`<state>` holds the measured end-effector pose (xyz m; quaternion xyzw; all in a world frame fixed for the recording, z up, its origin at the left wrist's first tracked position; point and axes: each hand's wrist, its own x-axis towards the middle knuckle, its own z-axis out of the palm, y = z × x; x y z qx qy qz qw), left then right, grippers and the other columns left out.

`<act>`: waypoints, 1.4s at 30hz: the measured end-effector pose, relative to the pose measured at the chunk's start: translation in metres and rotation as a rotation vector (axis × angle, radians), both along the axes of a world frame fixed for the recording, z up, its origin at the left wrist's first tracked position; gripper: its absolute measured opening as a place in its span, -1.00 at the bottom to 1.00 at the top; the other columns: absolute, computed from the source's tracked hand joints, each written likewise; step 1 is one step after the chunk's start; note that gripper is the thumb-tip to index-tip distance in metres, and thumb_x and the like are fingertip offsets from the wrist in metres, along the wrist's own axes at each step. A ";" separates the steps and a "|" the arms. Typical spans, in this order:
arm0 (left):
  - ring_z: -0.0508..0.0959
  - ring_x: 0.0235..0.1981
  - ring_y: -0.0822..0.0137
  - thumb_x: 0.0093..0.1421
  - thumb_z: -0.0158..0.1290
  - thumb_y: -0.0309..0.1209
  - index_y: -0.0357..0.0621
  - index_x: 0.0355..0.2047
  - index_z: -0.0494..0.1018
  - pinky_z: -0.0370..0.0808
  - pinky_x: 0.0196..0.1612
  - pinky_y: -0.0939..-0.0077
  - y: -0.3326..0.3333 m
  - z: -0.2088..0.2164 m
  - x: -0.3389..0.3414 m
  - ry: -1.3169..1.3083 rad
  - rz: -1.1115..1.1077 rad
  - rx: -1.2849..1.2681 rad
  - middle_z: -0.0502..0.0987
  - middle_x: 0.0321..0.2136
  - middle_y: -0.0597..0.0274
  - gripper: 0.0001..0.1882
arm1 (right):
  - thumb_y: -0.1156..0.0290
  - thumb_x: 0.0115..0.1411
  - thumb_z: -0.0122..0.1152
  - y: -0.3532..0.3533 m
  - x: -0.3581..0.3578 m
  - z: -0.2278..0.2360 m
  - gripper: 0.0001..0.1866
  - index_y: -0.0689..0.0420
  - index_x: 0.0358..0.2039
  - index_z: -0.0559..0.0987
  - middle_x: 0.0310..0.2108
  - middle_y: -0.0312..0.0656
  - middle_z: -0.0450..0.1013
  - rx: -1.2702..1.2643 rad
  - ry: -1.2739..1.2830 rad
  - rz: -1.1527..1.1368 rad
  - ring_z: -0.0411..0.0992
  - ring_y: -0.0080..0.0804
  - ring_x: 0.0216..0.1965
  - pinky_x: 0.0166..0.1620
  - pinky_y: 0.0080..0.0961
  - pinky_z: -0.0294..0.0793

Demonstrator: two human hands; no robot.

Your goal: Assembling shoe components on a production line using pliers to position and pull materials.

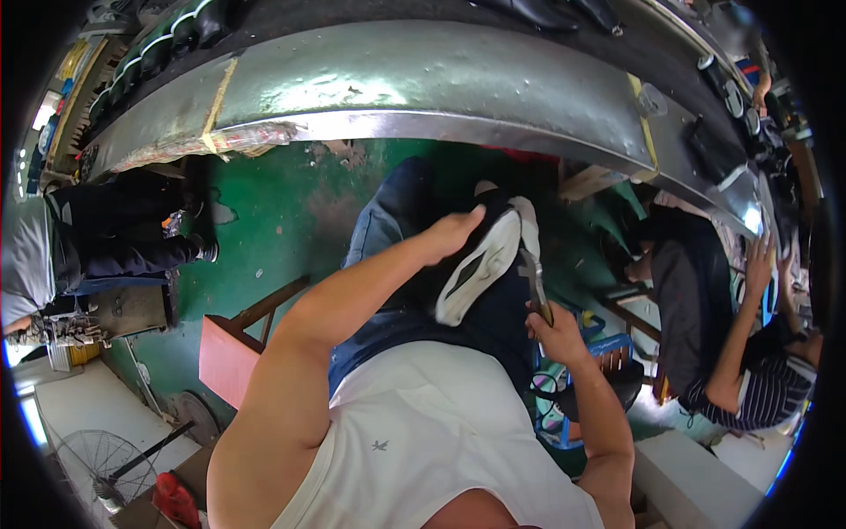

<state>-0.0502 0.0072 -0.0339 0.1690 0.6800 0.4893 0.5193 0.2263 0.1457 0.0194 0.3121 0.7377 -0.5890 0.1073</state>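
A dark shoe lies over my lap, its underside turned up, with a pale white band (502, 246) around a dark middle. My left hand (454, 235) grips the shoe's dark side; its fingers are partly hidden beneath. Along the shoe's right edge is another pale, narrow piece (528, 220); I cannot tell whether it belongs to the same shoe. My right hand (555, 330) is closed around the handle of a metal hand tool (537, 280), perhaps a hammer or pincers. The tool's head points away from me, close to the shoe's right edge.
A metal-edged conveyor bench (423, 75) curves across ahead, bearing black shoes (529, 12). A blue plastic crate (610, 353) stands by my right side, a pink board (227, 360) by my left. Other people work at left and right. A fan (101, 480) is at lower left.
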 end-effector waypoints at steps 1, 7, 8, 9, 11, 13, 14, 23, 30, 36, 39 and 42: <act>0.47 0.16 0.22 0.51 -0.31 0.07 -0.29 0.20 0.43 0.34 0.23 0.40 -0.020 -0.051 0.004 0.267 -0.085 0.066 0.52 0.12 0.00 -0.33 | 0.34 0.27 0.18 0.002 -0.012 0.010 -0.68 0.27 -0.05 0.52 -0.44 -0.12 0.55 0.073 -0.084 0.133 0.56 -0.39 -0.41 -0.29 -0.41 0.51; 0.45 0.20 0.17 0.54 -0.35 -0.05 -0.30 0.29 0.31 0.27 0.31 0.44 -0.029 -0.070 0.041 0.305 0.008 0.102 0.48 0.16 -0.08 -0.40 | 0.30 0.26 0.18 0.008 -0.023 0.036 -0.60 0.33 0.00 0.48 -0.26 0.17 0.57 0.237 -0.066 0.417 0.54 0.17 -0.17 -0.05 -0.14 0.49; 0.41 0.24 0.03 0.53 -0.38 -0.10 -0.30 0.29 0.30 0.25 0.33 0.36 -0.030 -0.068 0.044 0.323 0.005 0.097 0.44 0.18 -0.16 -0.41 | 0.31 0.26 0.17 0.010 -0.026 0.035 -0.58 0.35 0.02 0.46 -0.23 0.21 0.56 0.298 -0.018 0.463 0.51 0.23 -0.12 -0.02 -0.09 0.46; 0.36 0.28 -0.10 0.52 -0.40 -0.15 -0.30 0.29 0.29 0.24 0.34 0.29 -0.032 -0.067 0.047 0.342 0.001 0.092 0.40 0.20 -0.25 -0.43 | 0.31 0.26 0.17 0.011 -0.027 0.033 -0.58 0.35 0.02 0.46 -0.23 0.21 0.56 0.294 -0.022 0.470 0.51 0.23 -0.12 -0.02 -0.09 0.46; 0.33 0.30 -0.10 0.51 -0.40 -0.16 -0.31 0.29 0.28 0.20 0.37 0.24 -0.037 -0.064 0.051 0.393 -0.004 0.098 0.38 0.23 -0.24 -0.43 | 0.34 0.23 0.20 0.016 -0.033 0.025 -0.54 0.23 0.11 0.46 -0.28 0.15 0.54 0.399 0.066 0.505 0.48 0.21 -0.22 -0.07 -0.18 0.46; 0.31 0.31 -0.10 0.51 -0.40 -0.17 -0.31 0.30 0.27 0.16 0.39 0.19 -0.042 -0.060 0.055 0.447 -0.014 0.099 0.35 0.25 -0.22 -0.44 | 0.32 0.23 0.21 0.024 -0.054 0.037 -0.54 0.21 0.11 0.46 -0.30 0.11 0.54 0.344 -0.074 0.618 0.50 0.11 -0.27 -0.12 -0.21 0.48; 0.29 0.32 -0.11 0.50 -0.39 -0.19 -0.32 0.30 0.26 0.12 0.40 0.11 -0.043 -0.056 0.058 0.489 -0.018 0.077 0.34 0.25 -0.22 -0.44 | 0.30 0.23 0.22 0.028 -0.066 0.047 -0.54 0.19 0.11 0.46 -0.33 0.06 0.54 0.293 -0.215 0.721 0.52 0.00 -0.32 -0.18 -0.24 0.49; 0.27 0.30 -0.14 0.45 -0.25 -0.25 -0.35 0.33 0.13 -0.04 0.42 -0.21 -0.041 -0.033 0.060 0.661 -0.196 0.112 0.29 0.24 -0.23 -0.44 | 0.16 0.29 0.20 0.065 -0.130 0.075 -0.64 0.27 -0.23 0.50 -0.41 -0.01 0.53 -0.198 -0.853 0.844 0.52 -0.10 -0.42 -0.28 -0.23 0.52; 0.13 0.37 -0.16 0.39 -0.14 -0.11 -0.34 0.41 -0.06 -0.12 0.43 -0.16 -0.038 -0.037 0.026 0.468 -0.281 0.105 0.15 0.31 -0.25 -0.25 | 0.27 0.24 0.22 0.101 -0.127 0.007 -0.69 0.25 -0.16 0.50 -0.27 0.12 0.55 0.294 -0.364 1.012 0.54 0.17 -0.21 -0.13 -0.02 0.52; 0.06 0.42 -0.10 0.15 0.20 0.07 -0.17 0.47 -0.15 -0.24 0.44 -0.13 -0.031 -0.037 0.005 0.276 -0.360 0.117 0.10 0.36 -0.17 0.10 | 0.39 -0.01 0.35 0.116 -0.109 -0.064 -0.64 0.16 -0.17 0.51 -0.30 -0.07 0.55 0.375 0.262 0.904 0.54 0.02 -0.22 -0.12 -0.11 0.52; 0.07 0.41 -0.07 0.03 0.33 0.06 -0.08 0.48 -0.14 -0.23 0.44 -0.13 -0.025 -0.030 0.003 0.297 -0.377 0.073 0.12 0.35 -0.14 0.20 | 0.40 -0.05 0.37 0.113 -0.103 -0.071 -0.62 0.11 -0.18 0.52 -0.28 -0.11 0.55 0.429 0.369 0.855 0.55 -0.03 -0.23 -0.15 -0.14 0.53; 0.13 0.39 -0.07 -0.02 0.38 0.01 -0.04 0.48 -0.10 -0.17 0.43 -0.10 -0.016 -0.025 0.005 0.356 -0.398 0.065 0.19 0.31 -0.13 0.21 | 0.40 -0.05 0.38 0.102 -0.082 -0.068 -0.60 0.10 -0.15 0.52 -0.27 -0.10 0.55 0.408 0.288 0.751 0.54 -0.02 -0.23 -0.11 -0.14 0.53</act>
